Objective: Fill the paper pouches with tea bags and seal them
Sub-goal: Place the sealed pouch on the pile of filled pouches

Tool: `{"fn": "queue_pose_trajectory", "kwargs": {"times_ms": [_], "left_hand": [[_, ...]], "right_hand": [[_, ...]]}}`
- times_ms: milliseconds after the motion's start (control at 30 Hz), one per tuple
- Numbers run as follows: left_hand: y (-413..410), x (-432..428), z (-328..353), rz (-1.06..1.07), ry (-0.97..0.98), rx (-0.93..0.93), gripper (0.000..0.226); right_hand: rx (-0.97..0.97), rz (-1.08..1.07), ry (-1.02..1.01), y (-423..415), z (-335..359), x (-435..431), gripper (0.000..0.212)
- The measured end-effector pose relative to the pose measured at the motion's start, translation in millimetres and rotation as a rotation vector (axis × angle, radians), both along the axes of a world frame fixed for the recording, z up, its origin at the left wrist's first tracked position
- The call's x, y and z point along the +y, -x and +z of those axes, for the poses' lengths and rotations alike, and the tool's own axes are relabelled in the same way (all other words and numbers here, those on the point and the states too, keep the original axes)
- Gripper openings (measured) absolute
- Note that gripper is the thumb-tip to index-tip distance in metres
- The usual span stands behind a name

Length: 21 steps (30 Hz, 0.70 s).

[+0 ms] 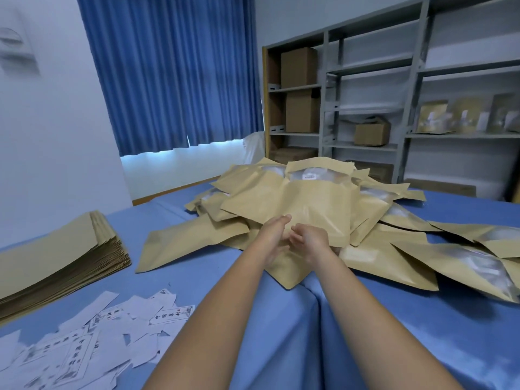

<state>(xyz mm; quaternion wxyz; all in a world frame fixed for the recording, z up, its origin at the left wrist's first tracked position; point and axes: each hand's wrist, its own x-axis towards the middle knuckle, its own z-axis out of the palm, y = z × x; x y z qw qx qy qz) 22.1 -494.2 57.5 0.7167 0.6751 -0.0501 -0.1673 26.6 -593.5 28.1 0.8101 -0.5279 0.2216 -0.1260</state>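
Kraft pouch [295, 201] tops the pile [394, 257], left hand [273, 235] and right hand [309, 240] loose-fingered against it. Uneven heap, so it may slide

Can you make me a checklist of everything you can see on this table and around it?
Surface: blue cloth, wrinkled, covering the table.
Job's things: heap of brown pouches with clear windows in the middle; what is inside is too blurred to tell. Stack of flat pouches at the left.
Clutter: white printed paper slips scattered at the front left.
Grippers: left hand with fingers straight at the heap's front edge; right hand right beside it, fingers loosely curled, grip unclear.
Cables: nothing seen.
Surroundings: blue curtain; grey shelves holding cardboard boxes.
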Motion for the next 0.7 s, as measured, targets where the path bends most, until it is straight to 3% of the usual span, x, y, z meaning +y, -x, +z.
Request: {"fn": "queue_pose_trajectory", "kwargs": {"times_ms": [100, 233, 367, 533, 700], "left_hand": [[1.7, 6.0, -18.2, 0.000, -0.165, 0.078, 0.037], [-6.6, -4.4, -35.8, 0.078, 0.023, 0.109, 0.055], [-17.0, -20.3, -31.2, 0.177, 0.112, 0.063, 0.047], [-10.6, -67.1, -7.3, 0.040, 0.043, -0.148, 0.048], [11.5, -118.2, 1.9, -0.192, 0.086, -0.046, 0.052]], "right_hand": [[0.112, -0.008, 0.224, 0.4, -12.7, 2.8, 0.017], [0.026, -0.056, 0.242, -2.2, -19.9, -2.5, 0.030], [-0.058, -0.185, 0.322, -4.0, -11.2, -9.6, 0.031], [-0.123, -0.505, 0.195, 3.6, 3.4, -36.2, 0.030], [-0.127, -0.598, 0.089, 17.1, 0.4, -70.5, 0.046]]}}
